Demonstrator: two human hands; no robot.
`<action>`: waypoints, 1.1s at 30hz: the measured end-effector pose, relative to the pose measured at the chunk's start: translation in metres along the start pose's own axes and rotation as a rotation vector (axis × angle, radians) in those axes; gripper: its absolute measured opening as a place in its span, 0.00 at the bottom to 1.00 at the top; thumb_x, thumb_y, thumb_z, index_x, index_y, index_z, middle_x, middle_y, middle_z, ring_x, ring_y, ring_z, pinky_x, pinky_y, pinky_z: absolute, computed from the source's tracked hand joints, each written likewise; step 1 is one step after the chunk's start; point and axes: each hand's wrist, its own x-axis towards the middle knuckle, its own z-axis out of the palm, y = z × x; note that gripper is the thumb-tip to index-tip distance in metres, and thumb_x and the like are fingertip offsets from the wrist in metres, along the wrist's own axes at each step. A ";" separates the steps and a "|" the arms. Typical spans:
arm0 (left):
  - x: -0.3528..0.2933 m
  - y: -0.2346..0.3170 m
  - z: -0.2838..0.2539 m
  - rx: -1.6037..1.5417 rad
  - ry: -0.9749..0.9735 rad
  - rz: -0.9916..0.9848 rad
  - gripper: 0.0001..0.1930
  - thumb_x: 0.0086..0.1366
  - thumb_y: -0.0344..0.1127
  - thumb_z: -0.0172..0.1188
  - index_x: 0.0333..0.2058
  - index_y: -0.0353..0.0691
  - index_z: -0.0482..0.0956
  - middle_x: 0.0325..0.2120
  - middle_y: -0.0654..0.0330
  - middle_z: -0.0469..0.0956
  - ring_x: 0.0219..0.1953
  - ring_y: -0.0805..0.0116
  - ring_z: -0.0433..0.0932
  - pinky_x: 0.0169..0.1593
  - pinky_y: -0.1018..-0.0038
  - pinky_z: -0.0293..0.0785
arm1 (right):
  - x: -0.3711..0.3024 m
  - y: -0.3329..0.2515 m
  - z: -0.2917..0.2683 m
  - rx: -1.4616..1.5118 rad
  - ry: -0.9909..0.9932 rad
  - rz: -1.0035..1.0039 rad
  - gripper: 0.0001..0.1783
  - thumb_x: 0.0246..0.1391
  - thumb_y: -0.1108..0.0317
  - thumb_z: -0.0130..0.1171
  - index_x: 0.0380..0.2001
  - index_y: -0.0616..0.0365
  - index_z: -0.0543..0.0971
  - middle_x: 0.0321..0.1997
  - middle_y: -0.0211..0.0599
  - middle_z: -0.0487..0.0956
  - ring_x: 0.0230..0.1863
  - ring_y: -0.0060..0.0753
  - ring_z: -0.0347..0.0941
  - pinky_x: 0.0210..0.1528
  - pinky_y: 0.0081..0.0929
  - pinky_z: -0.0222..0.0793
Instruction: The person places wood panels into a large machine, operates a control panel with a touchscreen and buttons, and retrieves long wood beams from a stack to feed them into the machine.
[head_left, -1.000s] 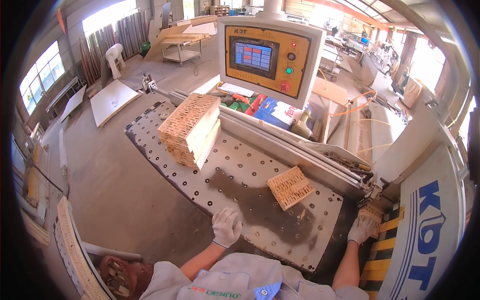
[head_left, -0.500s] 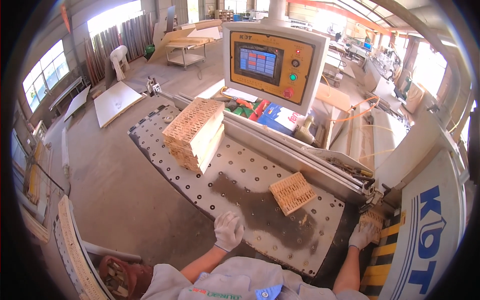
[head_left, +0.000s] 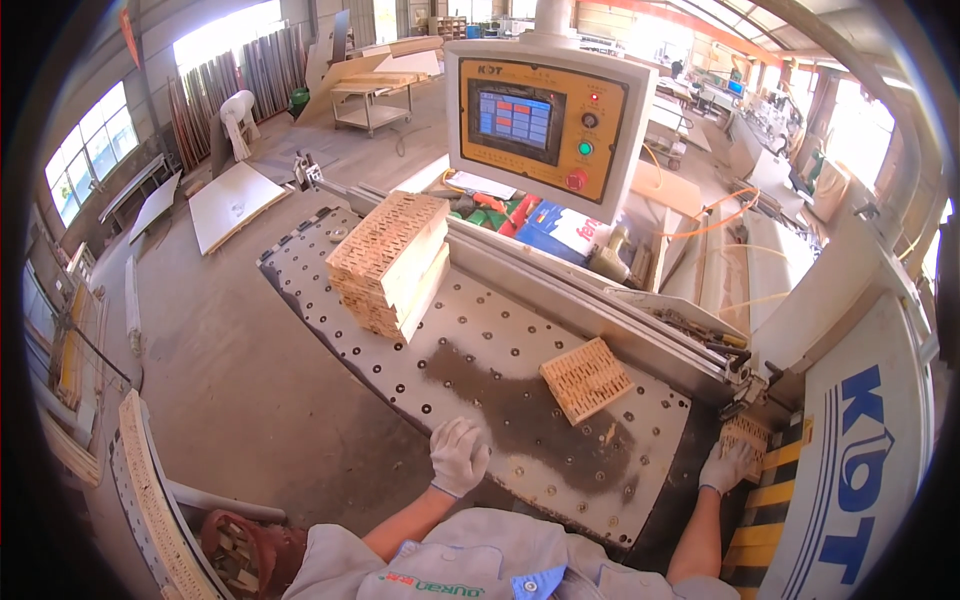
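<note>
My right hand (head_left: 727,465), in a pale glove, grips the near end of a slotted wooden block (head_left: 745,434). This block lies at the machine's right end, beside the black-and-yellow striped strip, and my fingers partly cover it. Over the near edge of the perforated metal table (head_left: 480,310), my gloved left hand (head_left: 459,458) is curled closed, with nothing visible in it. A second slotted wooden block (head_left: 587,380) lies flat on the table between my hands and the fence. Farther left stands a stack of similar slotted blocks (head_left: 388,262).
A control panel (head_left: 548,130) with a lit screen hangs above the metal fence (head_left: 590,300). To the right rises a white machine housing (head_left: 850,450). A reddish-brown container (head_left: 255,550) with wood offcuts stands at lower left. Another person (head_left: 238,120) bends over in the left background.
</note>
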 end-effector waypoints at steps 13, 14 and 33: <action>-0.003 0.000 -0.001 0.007 -0.021 -0.014 0.20 0.63 0.40 0.74 0.53 0.42 0.87 0.57 0.51 0.84 0.64 0.43 0.82 0.72 0.42 0.71 | -0.001 -0.002 -0.006 -0.052 -0.068 -0.010 0.43 0.73 0.49 0.66 0.80 0.66 0.69 0.87 0.57 0.67 0.87 0.60 0.59 0.90 0.56 0.51; -0.002 0.000 -0.002 0.003 -0.022 -0.017 0.20 0.63 0.40 0.74 0.53 0.42 0.87 0.57 0.51 0.84 0.64 0.42 0.82 0.72 0.42 0.71 | 0.000 0.000 -0.004 -0.064 -0.061 -0.012 0.44 0.73 0.49 0.66 0.80 0.66 0.69 0.87 0.57 0.67 0.87 0.60 0.59 0.90 0.56 0.51; 0.001 -0.003 -0.018 -0.111 -0.019 -0.063 0.22 0.61 0.37 0.76 0.54 0.41 0.87 0.53 0.51 0.88 0.58 0.42 0.85 0.68 0.44 0.76 | -0.005 0.008 -0.005 -0.031 -0.065 -0.055 0.42 0.74 0.54 0.66 0.80 0.68 0.68 0.86 0.58 0.66 0.86 0.64 0.60 0.90 0.54 0.52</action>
